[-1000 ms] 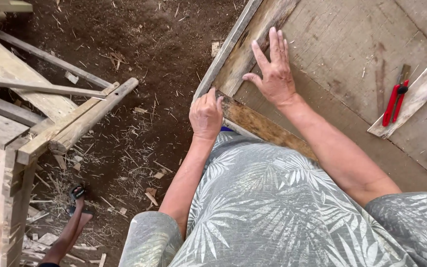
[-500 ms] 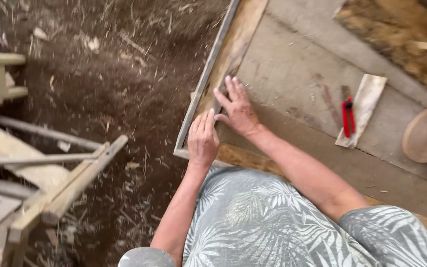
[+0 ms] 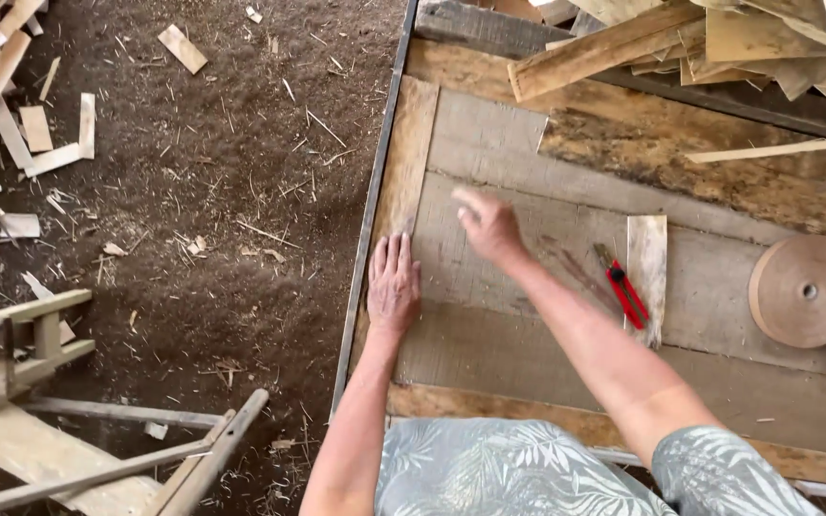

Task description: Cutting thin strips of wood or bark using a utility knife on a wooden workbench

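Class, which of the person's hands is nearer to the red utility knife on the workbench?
Right. The right hand hovers over the board just left of the red utility knife; the left hand lies flat farther left, by the bench edge.

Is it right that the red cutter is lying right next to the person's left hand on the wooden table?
Not quite. In the head view the red cutter lies on the wooden table beside the right arm, by a small board. The left hand rests flat near the table's left edge, well apart from it.

No pkgs, labels, signs or screens in view.
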